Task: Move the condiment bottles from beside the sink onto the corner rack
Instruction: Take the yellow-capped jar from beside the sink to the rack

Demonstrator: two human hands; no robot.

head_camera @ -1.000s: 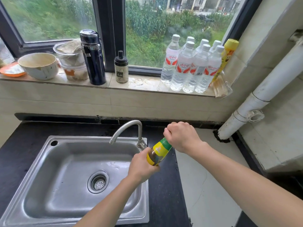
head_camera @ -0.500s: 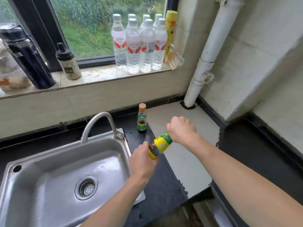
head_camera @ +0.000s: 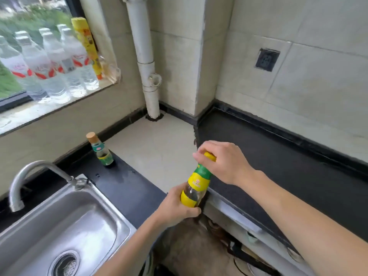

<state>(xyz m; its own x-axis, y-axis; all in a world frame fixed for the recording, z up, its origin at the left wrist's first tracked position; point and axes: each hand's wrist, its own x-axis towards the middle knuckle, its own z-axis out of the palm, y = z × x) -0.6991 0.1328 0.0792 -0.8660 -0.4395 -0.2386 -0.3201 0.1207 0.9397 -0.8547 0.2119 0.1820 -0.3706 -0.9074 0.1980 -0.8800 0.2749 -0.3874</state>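
A: Start at the hands. What have they got?

B: The right hand [head_camera: 223,162] is wrapped over the yellow cap of the yellow-labelled bottle [head_camera: 196,186], fingers curled around its neck. The left hand [head_camera: 177,206] cups the lower body from below. Both are closed on that one bottle, which is tilted and held in the air over the gap between the two runs of tabletop [head_camera: 127,186].

A: How would you expect it to handle?

B: It looks like clear glass or hard plastic, mostly empty, so probably light and stiff. The smooth sides could be slippery near a sink [head_camera: 59,226]. I would trust the grip on the body more than the one on the cap, since a cap may turn loose.

A: And the other one?

B: The small cork-topped bottle [head_camera: 100,151] stands upright on the dark tabletop behind the sink, just beside the pale tiled section, well apart from the hands. It is narrow, so take it around the middle, not by the cork.

A: The corner rack?

B: I cannot see one in this view.
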